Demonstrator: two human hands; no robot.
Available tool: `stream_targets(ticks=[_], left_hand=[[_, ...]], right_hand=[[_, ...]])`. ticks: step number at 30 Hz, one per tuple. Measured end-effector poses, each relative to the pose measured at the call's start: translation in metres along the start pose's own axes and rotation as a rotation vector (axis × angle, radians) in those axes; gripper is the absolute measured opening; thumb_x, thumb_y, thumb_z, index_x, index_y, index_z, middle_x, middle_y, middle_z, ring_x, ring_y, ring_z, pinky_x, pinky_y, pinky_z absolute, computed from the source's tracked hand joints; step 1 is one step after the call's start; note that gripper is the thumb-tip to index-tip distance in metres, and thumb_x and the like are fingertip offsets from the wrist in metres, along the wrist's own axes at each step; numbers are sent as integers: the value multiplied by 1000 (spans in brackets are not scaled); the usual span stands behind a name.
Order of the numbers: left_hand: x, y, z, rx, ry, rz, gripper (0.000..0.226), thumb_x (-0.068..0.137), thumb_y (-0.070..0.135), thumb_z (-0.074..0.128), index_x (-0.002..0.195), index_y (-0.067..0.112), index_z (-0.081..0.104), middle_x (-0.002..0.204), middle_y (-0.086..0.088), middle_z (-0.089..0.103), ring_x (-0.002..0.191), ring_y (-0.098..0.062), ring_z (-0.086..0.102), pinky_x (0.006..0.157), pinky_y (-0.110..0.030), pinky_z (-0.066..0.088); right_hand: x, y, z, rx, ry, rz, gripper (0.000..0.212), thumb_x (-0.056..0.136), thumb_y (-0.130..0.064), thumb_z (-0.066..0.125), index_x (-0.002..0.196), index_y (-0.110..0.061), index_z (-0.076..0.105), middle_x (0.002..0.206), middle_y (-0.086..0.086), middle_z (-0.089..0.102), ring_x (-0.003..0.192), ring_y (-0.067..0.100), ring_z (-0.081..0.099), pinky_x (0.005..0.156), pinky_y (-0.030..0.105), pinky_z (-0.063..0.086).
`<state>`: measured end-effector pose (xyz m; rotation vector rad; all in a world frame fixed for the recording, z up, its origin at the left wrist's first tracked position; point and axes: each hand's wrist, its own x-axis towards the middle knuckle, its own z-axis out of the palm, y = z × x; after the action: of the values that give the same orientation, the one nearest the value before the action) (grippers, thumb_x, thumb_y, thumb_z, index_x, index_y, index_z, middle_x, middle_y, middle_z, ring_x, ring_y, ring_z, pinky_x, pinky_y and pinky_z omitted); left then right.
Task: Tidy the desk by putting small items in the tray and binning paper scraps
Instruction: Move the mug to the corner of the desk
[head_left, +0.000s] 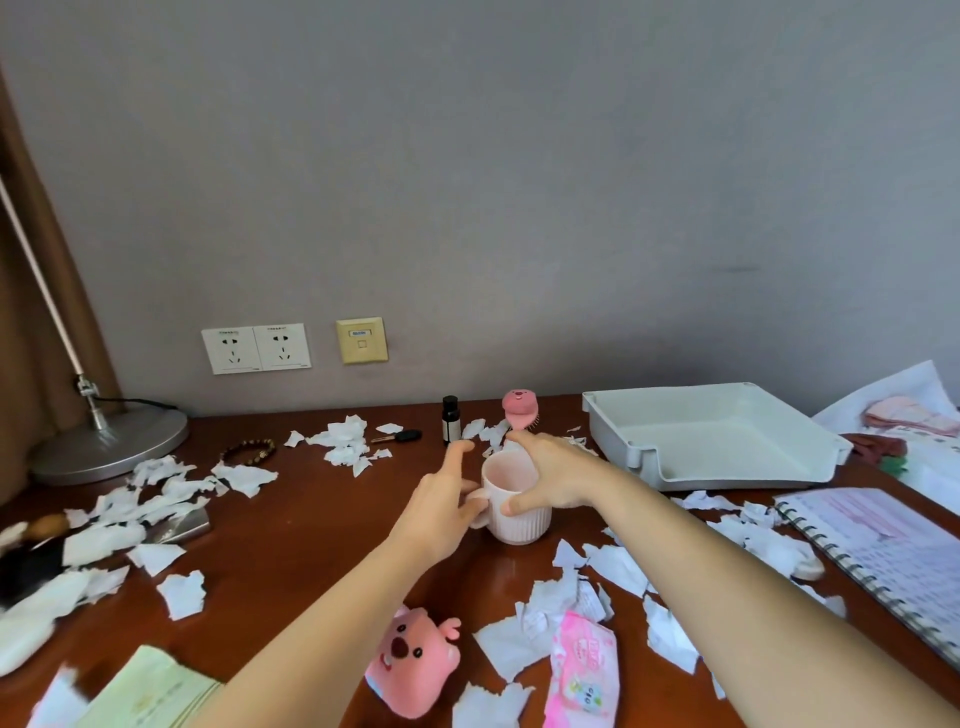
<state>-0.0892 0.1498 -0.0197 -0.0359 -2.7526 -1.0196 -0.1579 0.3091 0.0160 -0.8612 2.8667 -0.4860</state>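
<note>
The fingers (522, 441) of the right hand (553, 478) are curled over the rim of the pink mug (522, 522); the left hand (441, 506) is held spread beside its handle. The mug is seen upright mid-bench (311, 545), near the tray (644, 462), among paper scraps (244, 478). It is judged rigid and breakable, and is best taken by the handle.

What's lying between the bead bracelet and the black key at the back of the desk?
Torn white paper scraps, heaped nearer the black key than the bead bracelet; head view.
</note>
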Motion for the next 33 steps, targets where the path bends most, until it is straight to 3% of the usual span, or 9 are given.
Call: stream_targets(ticks=[2, 4, 5, 7, 9, 13, 17, 22, 33], left_hand=[[-5, -3, -1, -43, 51, -32, 50, 92, 15, 57, 137, 18, 36, 117, -1, 68, 107, -15, 62, 87, -21, 43], [-9, -5, -2, -20, 106, -31, 32, 91, 15, 60, 123, 16, 54, 110, 0, 68, 104, -13, 63, 82, -20, 47], [-11, -7, -3, -2, 125, -22, 24, 90, 15, 61, 114, 16, 59, 106, 0, 69, 101, -13, 63, 81, -21, 50], [-17, -8, -8, 12, 143, -5, 16, 90, 16, 60, 106, 17, 63, 100, 1, 68, 95, -12, 64, 80, -23, 53], [-23, -10, -18, 16, 186, 6, 17, 91, 17, 60, 107, 17, 63, 100, 2, 68, 91, -9, 62, 77, -20, 51], [-41, -19, -55, -7, 320, -20, 21, 89, 17, 63, 110, 16, 63, 99, 6, 65, 91, -6, 61, 76, -15, 46], [-67, -39, -100, -14, 436, -33, 20, 88, 17, 64, 107, 15, 64, 99, 4, 67, 90, -8, 63, 77, -17, 49], [-103, -70, -154, 24, 541, -87, 16, 87, 17, 65, 102, 18, 62, 91, 10, 64, 85, -4, 61, 66, -8, 43], [-174, -159, -224, 39, 933, -190, 20, 85, 14, 67, 105, 15, 64, 92, 10, 64, 84, -2, 60, 70, -6, 42]], right_hand=[[6, -7, -2, -59, -42, 18, 91, 68, -48, 75, 141, -15, 33, 137, 7, 44, 125, 27, 44, 96, 40, 44], [9, -13, -3, -97, -51, 20, 68, 65, -48, 76, 118, -14, 50, 112, 5, 51, 104, 25, 52, 75, 34, 45], [11, -16, -3, -110, -55, 15, 59, 63, -48, 76, 105, -16, 51, 103, 3, 51, 95, 24, 53, 67, 32, 43], [13, -23, -3, -109, -58, 8, 59, 61, -47, 76, 104, -15, 51, 99, 3, 53, 88, 22, 54, 61, 30, 41], [16, -34, -5, -99, -42, -29, 71, 61, -46, 75, 119, -12, 51, 105, 3, 53, 89, 20, 54, 64, 30, 44], [23, -75, -13, -115, 30, -141, 87, 61, -48, 75, 136, -16, 42, 132, 5, 48, 116, 25, 50, 89, 39, 49], [33, -131, -13, -100, 56, -273, 82, 65, -46, 75, 134, -17, 44, 134, 3, 50, 117, 24, 49, 84, 34, 43], [48, -204, 0, -39, 24, -407, 86, 68, -43, 76, 140, -18, 37, 143, 1, 44, 126, 23, 44, 100, 39, 40], [96, -359, 50, 12, -79, -650, 92, 68, -34, 79, 144, -17, 29, 147, 5, 36, 130, 23, 39, 101, 37, 39]])
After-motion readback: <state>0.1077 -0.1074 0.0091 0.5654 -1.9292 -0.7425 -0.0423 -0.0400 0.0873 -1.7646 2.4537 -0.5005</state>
